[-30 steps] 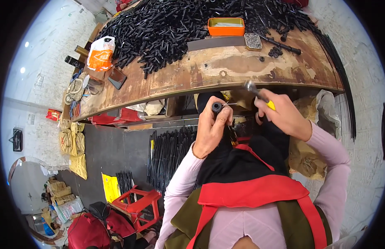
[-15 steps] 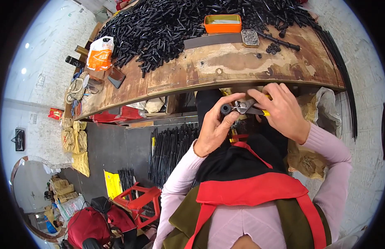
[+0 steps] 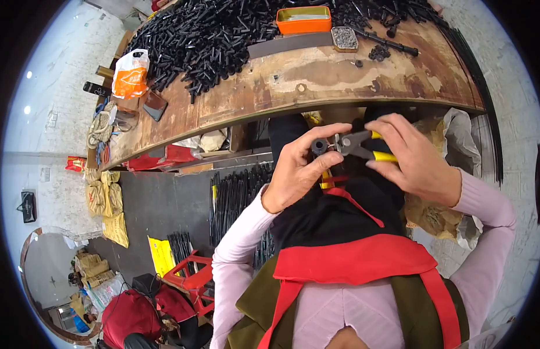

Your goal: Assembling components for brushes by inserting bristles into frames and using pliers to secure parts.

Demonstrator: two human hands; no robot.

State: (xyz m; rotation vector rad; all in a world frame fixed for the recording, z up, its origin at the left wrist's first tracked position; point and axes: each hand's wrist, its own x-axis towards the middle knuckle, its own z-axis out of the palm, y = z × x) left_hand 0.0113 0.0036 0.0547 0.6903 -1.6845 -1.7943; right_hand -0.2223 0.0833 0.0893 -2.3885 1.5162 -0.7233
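Note:
Above my lap, in front of the table's edge, my left hand grips a black tubular part, its round hollow end facing up. My thumb and forefinger close round it. My right hand holds a pair of pliers by yellow handles, which stand spread apart. The grey jaws point left, right beside the tube, at a small metal piece near my left fingertips. Whether the jaws touch that piece I cannot tell.
A large heap of black tubular parts covers the back of the wooden table. Near it are an orange box, a dish of small metal pieces and a plastic bag. Black rods and a red stool stand lower left.
The plier handles have spread apart, and my right hand has shifted right with its fingers loosened. My left hand keeps the black tube, slightly lower left. The whole view has shifted a little.

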